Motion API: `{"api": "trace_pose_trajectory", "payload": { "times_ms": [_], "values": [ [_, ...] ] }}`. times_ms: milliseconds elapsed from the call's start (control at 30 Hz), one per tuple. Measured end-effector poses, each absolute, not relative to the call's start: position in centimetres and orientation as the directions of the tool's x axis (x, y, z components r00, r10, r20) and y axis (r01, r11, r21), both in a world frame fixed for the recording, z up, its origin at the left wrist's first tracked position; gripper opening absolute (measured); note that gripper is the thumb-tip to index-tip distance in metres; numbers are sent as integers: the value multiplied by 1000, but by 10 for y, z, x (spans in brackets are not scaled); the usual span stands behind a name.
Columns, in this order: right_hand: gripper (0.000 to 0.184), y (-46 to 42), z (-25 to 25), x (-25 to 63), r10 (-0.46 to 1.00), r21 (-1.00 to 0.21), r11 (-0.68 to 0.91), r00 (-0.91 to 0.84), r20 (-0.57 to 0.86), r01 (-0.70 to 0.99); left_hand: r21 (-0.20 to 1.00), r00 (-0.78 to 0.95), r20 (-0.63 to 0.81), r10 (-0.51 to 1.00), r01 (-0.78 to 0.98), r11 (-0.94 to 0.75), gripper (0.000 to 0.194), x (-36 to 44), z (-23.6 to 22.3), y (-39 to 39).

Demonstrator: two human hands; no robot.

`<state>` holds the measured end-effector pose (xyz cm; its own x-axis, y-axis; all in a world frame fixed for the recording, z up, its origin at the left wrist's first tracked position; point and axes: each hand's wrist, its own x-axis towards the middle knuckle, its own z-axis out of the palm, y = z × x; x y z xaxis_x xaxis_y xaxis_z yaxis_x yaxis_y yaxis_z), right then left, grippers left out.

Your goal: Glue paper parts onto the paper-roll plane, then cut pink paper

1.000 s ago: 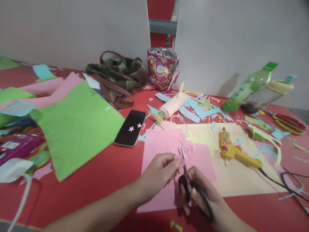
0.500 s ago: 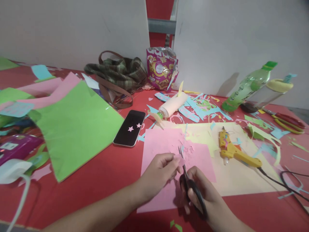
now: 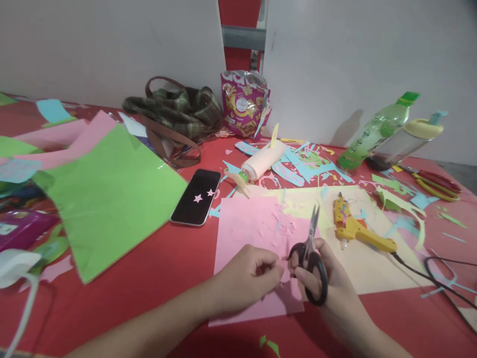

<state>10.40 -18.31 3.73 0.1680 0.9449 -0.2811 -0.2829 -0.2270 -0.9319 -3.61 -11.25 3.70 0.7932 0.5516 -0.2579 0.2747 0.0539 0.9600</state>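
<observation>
My right hand (image 3: 328,278) grips black-handled scissors (image 3: 311,243) by the loops, blades pointing up and slightly apart. Closed in a pinch, my left hand (image 3: 257,273) is just left of the right fingertips. The small piece of pink paper between its fingers hardly stands out from the pink sheet (image 3: 242,223) below. Torn pink bits (image 3: 278,223) lie on that sheet, which overlaps a cream sheet (image 3: 372,268). Two pink paper stars (image 3: 198,198) rest on the black phone (image 3: 190,209) beyond my left hand.
A yellow glue gun (image 3: 361,233) lies right with its cord. Behind are a paper-wrapped bottle (image 3: 264,161), a snack bag (image 3: 244,104), a plaid bag (image 3: 179,112), a green bottle (image 3: 380,129), a clear cup (image 3: 406,144) and pliers (image 3: 436,181). A large green star (image 3: 115,199) lies left.
The scissors have moved up, right and away from the pink paper piece, their blades now upright. My right fingers have come close to the left fingertips. The view has shifted slightly right.
</observation>
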Motion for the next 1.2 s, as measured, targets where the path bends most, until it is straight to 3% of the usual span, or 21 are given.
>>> {"api": "trace_pose_trajectory", "payload": {
  "times_ms": [133,333,733,1200],
  "values": [
    [35,-183,37,104,944,-941,-233,173,-279,-247,946,832,-230,505,313,-84,30,-37,37,-114],
    [35,-183,35,101,952,-944,-222,153,-264,-245,928,843,-222,490,337,-159,29,-37,37,-114],
    [39,-184,37,96,941,-937,-282,132,-313,-206,939,800,-188,570,316,-134,25,-35,35,-113],
    [41,-184,29,101,957,-952,-205,157,-243,-226,922,805,-190,562,343,-180,27,-34,33,-114]
  ]
}}
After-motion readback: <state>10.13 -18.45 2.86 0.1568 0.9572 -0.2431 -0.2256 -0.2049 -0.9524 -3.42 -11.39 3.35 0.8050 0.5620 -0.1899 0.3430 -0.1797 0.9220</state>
